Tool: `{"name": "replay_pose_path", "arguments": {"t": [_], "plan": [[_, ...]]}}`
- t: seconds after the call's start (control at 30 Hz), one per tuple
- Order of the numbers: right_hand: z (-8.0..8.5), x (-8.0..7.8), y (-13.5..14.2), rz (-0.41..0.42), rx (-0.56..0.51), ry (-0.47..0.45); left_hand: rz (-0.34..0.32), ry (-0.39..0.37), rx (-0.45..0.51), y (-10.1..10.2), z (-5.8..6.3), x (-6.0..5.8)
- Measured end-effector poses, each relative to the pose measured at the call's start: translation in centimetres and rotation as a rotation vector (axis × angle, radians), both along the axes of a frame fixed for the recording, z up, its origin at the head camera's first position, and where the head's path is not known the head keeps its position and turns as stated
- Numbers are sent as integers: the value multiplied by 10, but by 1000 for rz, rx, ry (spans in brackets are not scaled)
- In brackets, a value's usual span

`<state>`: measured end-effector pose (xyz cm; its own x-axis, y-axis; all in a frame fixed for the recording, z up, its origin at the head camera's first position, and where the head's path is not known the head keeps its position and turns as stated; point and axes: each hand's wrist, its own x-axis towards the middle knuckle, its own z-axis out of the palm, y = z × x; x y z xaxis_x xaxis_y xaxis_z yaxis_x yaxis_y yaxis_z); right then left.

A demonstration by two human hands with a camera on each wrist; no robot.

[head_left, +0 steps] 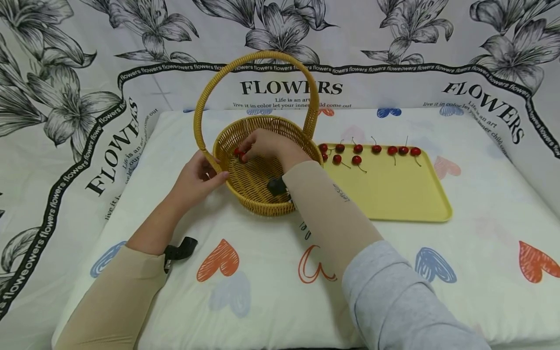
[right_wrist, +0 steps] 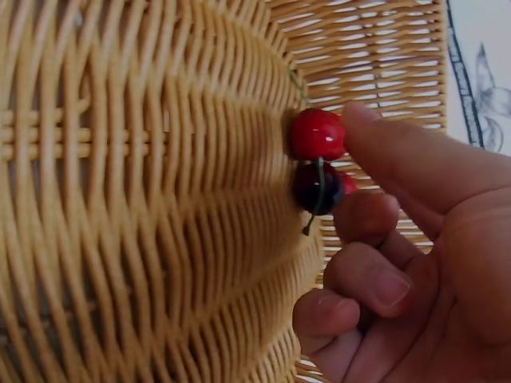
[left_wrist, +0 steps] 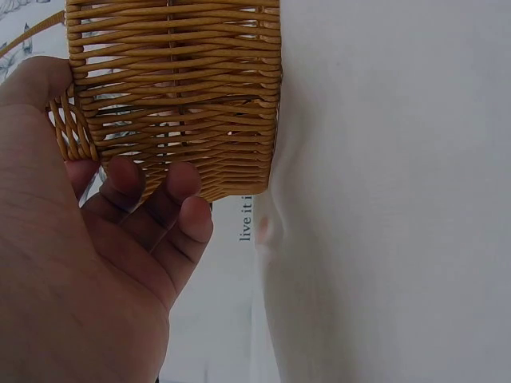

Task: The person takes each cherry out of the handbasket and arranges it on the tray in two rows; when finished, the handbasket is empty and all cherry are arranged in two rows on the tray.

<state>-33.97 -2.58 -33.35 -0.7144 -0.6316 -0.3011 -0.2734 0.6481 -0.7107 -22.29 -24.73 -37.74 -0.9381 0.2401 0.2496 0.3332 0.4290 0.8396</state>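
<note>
My left hand [head_left: 196, 179] grips the left side of a round wicker basket [head_left: 273, 208] where its tall arched handle [head_left: 202, 109] meets the rim. In the left wrist view, the left thumb lies at the wicker and the other fingers curl beside it. My right hand [head_left: 270, 147] reaches into the basket, over small red cherries [head_left: 236, 151] near the inner left wall. In the right wrist view a bright red cherry [right_wrist: 316, 134] and a dark cherry [right_wrist: 316, 189] with a green stem lie right at the thumb and fingertips; I cannot tell whether these pinch one.
To the right, a yellow tray [head_left: 409, 194] carries several stemmed cherries [head_left: 357, 148] along its far side, partly behind the basket. The cloth [head_left: 271, 311] beneath has printed hearts. A flower-printed fabric [head_left: 393, 87] rises behind. Small black devices [head_left: 180, 249] sit at the wrists.
</note>
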Motion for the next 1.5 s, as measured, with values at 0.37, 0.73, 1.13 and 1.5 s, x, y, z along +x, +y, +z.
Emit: {"name": "replay_pose_path", "arguments": {"t": [0.37, 0.73, 1.13, 1.5], "plan": [[0, 1, 1, 28, 111, 26, -20, 4, 17, 12, 24, 11], [0, 0, -2, 86, 109, 58, -17, 30, 27, 3, 5, -1], [15, 1, 12, 3, -41, 37, -14, 24, 21, 6, 4, -1], [62, 26, 49, -38, -165, 155, -16, 34, 13, -2, 0, 0]]}}
